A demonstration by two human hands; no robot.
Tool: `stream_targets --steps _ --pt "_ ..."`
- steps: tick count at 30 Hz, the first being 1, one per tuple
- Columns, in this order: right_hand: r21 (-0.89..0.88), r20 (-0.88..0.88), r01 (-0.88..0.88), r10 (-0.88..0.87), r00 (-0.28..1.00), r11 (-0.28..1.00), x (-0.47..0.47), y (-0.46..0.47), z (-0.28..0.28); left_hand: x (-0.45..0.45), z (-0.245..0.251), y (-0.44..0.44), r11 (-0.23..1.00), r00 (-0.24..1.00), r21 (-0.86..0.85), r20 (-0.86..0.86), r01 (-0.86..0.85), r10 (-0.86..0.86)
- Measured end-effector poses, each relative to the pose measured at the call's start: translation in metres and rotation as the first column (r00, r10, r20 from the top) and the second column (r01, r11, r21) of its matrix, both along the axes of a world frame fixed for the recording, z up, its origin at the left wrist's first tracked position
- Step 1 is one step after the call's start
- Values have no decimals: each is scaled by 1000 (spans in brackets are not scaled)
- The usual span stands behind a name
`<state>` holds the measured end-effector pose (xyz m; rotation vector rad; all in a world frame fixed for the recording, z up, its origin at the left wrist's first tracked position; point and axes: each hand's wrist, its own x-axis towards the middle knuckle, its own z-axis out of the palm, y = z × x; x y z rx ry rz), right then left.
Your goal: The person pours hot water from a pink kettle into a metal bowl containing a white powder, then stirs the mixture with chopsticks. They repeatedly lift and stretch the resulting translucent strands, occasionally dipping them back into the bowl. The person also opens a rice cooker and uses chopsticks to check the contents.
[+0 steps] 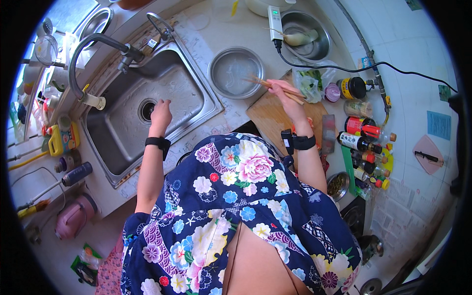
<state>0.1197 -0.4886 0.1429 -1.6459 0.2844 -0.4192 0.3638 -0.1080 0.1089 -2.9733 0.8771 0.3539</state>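
My right hand [284, 95] is closed around a pair of wooden chopsticks [262, 81], whose tips reach over the right rim of a round metal bowl [236, 72]. The bowl looks to hold a little clear liquid. Over the stainless steel sink [177, 96], beside its drain [146, 110], is my left hand [161, 112], fingers bent; I see nothing in it, but cannot tell how far apart its fingers are. Below my right hand lies a wooden cutting board [271, 110], with a cleaver [328, 133] at its right edge and orange-red pieces partly behind my forearm.
A curved faucet [75, 62] arches over the sink's left side. A metal basin with a white radish [300, 38] stands at the back right, near a white device with a black cable [332, 66]. Bagged greens [310, 83], a cut onion [332, 92], jars and bottles [357, 142] line the right.
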Motion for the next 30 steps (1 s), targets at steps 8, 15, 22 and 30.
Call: stream_targets --steps 8,15,22,30 --pt "-478 48 -120 162 986 870 26 17 -19 -21 -12 12 974 972 -124 -164 -188 167" --pt "-48 64 78 -74 995 996 41 0 -49 -28 -11 16 969 974 -164 -159 -184 159" --pt "835 -32 170 -263 964 523 51 2 -81 -32 -9 8 955 969 -206 -174 -212 177" --pt "962 -39 109 -268 963 252 42 -6 -93 -33 -8 4 951 973 -245 -179 -190 148"
